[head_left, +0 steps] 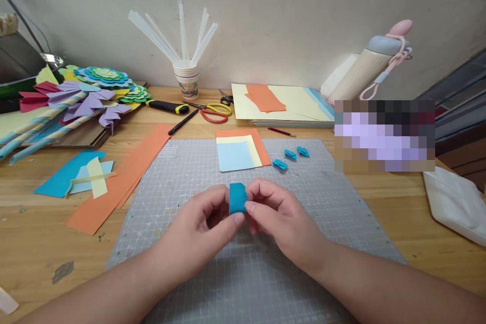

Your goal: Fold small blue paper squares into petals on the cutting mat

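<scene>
A small folded piece of blue paper [237, 197] is held up between both hands over the grey cutting mat [182, 273]. My left hand [207, 225] pinches its left side and lower edge, thumb in front. At its right edge, my right hand [275, 212] grips it between thumb and forefinger. Just beyond the hands lies a stack of square paper sheets [235, 156], light blue on top, with cream and orange below. Three small folded blue paper pieces [290, 154] rest on the mat to the right of the stack.
Orange paper strips [125, 177] and blue and cream scraps [72, 174] lie at left. Behind stand a paper cup [188, 83] with white strips, a yellow-black cutter [167, 107], scissors [216, 113] and a pen [183, 122]. Paper flowers [87, 93] fill the back left; a bottle [364, 68] leans at right.
</scene>
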The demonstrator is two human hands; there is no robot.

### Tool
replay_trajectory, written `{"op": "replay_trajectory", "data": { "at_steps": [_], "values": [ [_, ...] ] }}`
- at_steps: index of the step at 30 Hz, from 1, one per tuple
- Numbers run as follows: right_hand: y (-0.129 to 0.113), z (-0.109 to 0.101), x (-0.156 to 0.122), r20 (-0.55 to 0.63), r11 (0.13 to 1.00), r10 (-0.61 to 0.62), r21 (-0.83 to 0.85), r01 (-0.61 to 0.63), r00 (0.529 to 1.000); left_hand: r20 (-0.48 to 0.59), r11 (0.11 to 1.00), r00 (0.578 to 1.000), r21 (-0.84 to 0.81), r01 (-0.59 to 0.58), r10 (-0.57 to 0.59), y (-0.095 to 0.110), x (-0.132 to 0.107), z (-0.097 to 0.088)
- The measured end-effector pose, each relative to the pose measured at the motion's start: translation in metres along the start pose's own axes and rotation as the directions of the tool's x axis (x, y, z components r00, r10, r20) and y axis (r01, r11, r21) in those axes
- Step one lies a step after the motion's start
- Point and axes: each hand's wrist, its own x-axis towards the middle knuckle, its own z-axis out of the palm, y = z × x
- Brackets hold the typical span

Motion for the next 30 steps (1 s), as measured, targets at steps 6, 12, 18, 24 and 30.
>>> {"op": "replay_trajectory", "data": {
  "at_steps": [6,12,18,24,30],
  "values": [
    [0.0086,-0.0008,-0.0008,0.024,0.972,-0.006,-0.233,0.012,1.0,-0.144,0.996,0.988,-0.067,0.05,-0.06,-0.0048,0.0013,-0.0014],
    [0.0055,-0.002,-0.0029,-0.054,0.974,-0.053,-0.224,0.039,0.997,-0.197,0.997,0.978,-0.018,0.069,-0.071,-0.0015,0.0031,-0.0005],
    [0.0063,-0.0006,-0.0036,-0.06,0.984,-0.105,-0.147,0.096,0.993,-0.228,0.988,0.97,-0.145,0.056,-0.089,-0.0001,0.0036,-0.0013],
    [0.0092,-0.0008,-0.0014,-0.074,0.963,-0.138,-0.245,0.116,0.988,-0.209,0.989,0.975,-0.142,0.048,-0.078,-0.0034,0.0031,-0.0013],
    [0.0065,0.0006,-0.0012,-0.069,0.953,-0.163,-0.268,0.14,0.984,-0.217,0.998,0.974,-0.05,0.048,-0.058,-0.0024,0.0009,0.0003]
  ]
}}
